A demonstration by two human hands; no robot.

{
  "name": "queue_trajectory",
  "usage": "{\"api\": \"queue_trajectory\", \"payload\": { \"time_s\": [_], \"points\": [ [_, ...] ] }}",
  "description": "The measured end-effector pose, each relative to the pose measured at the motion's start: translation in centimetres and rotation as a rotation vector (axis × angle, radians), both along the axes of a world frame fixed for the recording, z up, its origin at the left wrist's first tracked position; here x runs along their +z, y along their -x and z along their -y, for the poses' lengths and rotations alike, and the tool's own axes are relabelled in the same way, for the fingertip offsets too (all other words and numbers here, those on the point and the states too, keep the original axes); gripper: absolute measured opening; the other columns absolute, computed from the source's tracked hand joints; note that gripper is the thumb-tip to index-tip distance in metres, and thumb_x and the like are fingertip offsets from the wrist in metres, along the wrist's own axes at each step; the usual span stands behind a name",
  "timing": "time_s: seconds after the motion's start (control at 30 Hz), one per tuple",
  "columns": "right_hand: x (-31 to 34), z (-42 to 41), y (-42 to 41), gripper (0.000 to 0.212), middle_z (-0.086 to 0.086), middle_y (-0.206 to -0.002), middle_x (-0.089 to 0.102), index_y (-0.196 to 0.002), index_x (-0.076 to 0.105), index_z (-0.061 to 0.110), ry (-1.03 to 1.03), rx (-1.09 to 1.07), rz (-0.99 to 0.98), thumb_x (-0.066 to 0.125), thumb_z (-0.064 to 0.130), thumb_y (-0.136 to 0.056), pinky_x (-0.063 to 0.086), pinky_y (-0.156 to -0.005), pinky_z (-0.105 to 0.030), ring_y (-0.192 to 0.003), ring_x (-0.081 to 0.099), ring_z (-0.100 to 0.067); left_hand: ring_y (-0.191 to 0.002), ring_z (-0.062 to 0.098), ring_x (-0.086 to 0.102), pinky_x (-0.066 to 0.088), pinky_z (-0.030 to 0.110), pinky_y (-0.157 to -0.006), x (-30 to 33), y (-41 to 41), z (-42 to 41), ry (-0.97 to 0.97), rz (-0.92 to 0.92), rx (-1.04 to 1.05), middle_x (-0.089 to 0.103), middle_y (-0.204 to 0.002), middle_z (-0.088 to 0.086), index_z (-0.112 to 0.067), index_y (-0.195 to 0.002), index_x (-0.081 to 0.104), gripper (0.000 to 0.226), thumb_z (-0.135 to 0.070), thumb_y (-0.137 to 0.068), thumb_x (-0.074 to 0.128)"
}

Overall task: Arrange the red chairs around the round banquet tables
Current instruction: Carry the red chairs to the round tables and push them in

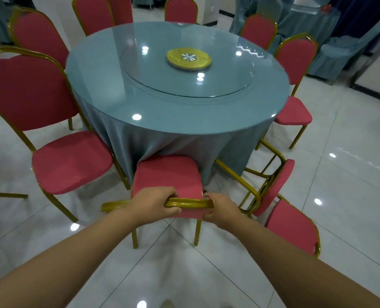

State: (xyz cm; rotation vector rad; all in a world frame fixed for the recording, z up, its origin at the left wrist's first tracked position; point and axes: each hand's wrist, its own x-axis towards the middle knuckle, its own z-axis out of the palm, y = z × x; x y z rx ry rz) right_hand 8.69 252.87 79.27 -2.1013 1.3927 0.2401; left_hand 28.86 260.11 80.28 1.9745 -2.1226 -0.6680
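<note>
A red chair with a gold frame [166, 176] stands right in front of me, its seat pushed against the blue tablecloth of the round banquet table [153, 121]. My left hand [153, 202] grips the gold top rail of its backrest. My right hand [220, 210] grips the same rail at its right end. Several other red chairs ring the table: one at the near left [58, 156], one at the right [294, 107], others at the far side. Another red chair [282, 210] stands at the near right, turned sideways and away from the table.
A glass turntable with a gold centre disc [188, 58] sits on the table. Blue-covered chairs and a covered table [344, 52] stand at the back right. Glossy white floor tiles [340, 165] spread around me. A gold chair leg [6, 194] juts in from the left edge.
</note>
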Motion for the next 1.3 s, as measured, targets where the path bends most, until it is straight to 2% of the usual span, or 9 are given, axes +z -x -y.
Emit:
{"api": "queue_trajectory", "payload": {
  "time_s": [0.1,0.2,0.4,0.53,0.7,0.9,1.07,1.2,1.3],
  "points": [
    [0.8,-0.2,3.9,0.062,-0.006,-0.138,0.047,-0.142,0.039,0.018,0.005,-0.058,0.03,0.066,0.026,-0.086,0.038,-0.105,-0.033,-0.127,0.043,-0.023,-0.094,0.006,0.058,0.05,0.027,-0.081,0.3,3.2,1.9,0.032,0.031,-0.045,0.062,-0.106,-0.014,-0.032,-0.119,0.053,0.043,-0.056,-0.084,0.055],
    [1.3,0.0,9.0,0.061,-0.004,-0.143,0.043,-0.142,0.038,0.018,0.008,-0.152,0.036,0.064,0.027,-0.088,0.036,-0.105,-0.031,-0.131,0.04,-0.021,-0.105,0.011,0.059,0.048,0.03,-0.086,1.0,7.0,4.0,0.041,0.049,-0.076,0.061,-0.118,-0.01,-0.029,-0.124,0.051,0.045,-0.054,-0.087,0.055],
    [2.8,0.8,21.4,0.043,-0.004,-0.129,0.054,-0.129,0.054,0.016,0.023,-0.349,0.108,0.064,0.024,-0.088,0.043,-0.09,-0.026,-0.114,0.054,-0.019,-0.111,0.015,0.057,0.043,0.028,-0.088,2.1,17.3,8.0,0.053,0.155,-0.182,0.059,-0.123,-0.007,-0.026,-0.124,0.051,0.042,-0.044,-0.087,0.057],
    [3.0,1.8,31.2,0.031,-0.007,-0.122,0.062,-0.119,0.062,0.013,0.043,-0.43,0.123,0.061,0.017,-0.088,0.046,-0.094,-0.031,-0.109,0.058,-0.021,-0.115,0.014,0.055,0.042,0.026,-0.089,2.2,25.2,10.1,0.03,0.226,-0.239,0.056,-0.129,-0.006,-0.026,-0.129,0.048,0.041,-0.04,-0.09,0.054],
    [2.7,3.7,42.3,0.031,-0.004,-0.127,0.059,-0.123,0.06,0.011,0.081,-0.416,0.073,0.056,0.017,-0.092,0.04,-0.093,-0.025,-0.117,0.053,-0.021,-0.117,0.013,0.054,0.04,0.024,-0.09,0.8,35.4,12.3,0.019,0.218,-0.242,0.056,-0.129,-0.006,-0.024,-0.129,0.049,0.041,-0.038,-0.091,0.054],
    [0.0,5.6,52.3,0.039,-0.005,-0.134,0.055,-0.129,0.056,0.011,-0.005,-0.439,0.044,0.059,0.021,-0.092,0.038,-0.099,-0.025,-0.123,0.051,-0.02,-0.111,0.014,0.057,0.044,0.027,-0.087,-2.3,46.7,12.9,-0.054,0.145,-0.253,0.06,-0.124,-0.007,-0.026,-0.123,0.054,0.033,-0.036,-0.091,0.053],
    [-1.2,7.9,58.2,0.035,-0.004,-0.133,0.055,-0.127,0.057,0.013,-0.015,-0.473,0.045,0.055,0.021,-0.093,0.039,-0.098,-0.026,-0.121,0.051,-0.019,-0.108,0.013,0.058,0.048,0.027,-0.086,-3.4,52.8,15.1,-0.13,0.143,-0.277,0.061,-0.122,-0.007,-0.026,-0.122,0.054,0.032,-0.036,-0.091,0.055],
    [-2.2,10.2,61.5,0.033,-0.003,-0.129,0.058,-0.125,0.059,0.014,-0.029,-0.528,0.083,0.056,0.021,-0.092,0.041,-0.098,-0.027,-0.118,0.054,-0.019,-0.098,0.015,0.059,0.043,0.024,-0.074,-3.5,56.8,19.2,-0.13,0.168,-0.325,0.063,-0.11,-0.005,-0.023,-0.109,0.056,0.021,-0.033,-0.09,0.055],
    [-2.5,12.6,64.3,0.03,0.0,-0.124,0.06,-0.12,0.062,0.018,-0.059,-0.571,0.093,0.056,0.023,-0.091,0.045,-0.095,-0.029,-0.114,0.056,-0.019,-0.103,0.017,0.059,0.043,0.025,-0.078,-4.4,60.0,23.2,-0.145,0.161,-0.327,0.063,-0.115,-0.005,-0.025,-0.117,0.056,0.029,-0.033,-0.09,0.055]
  ]
}}
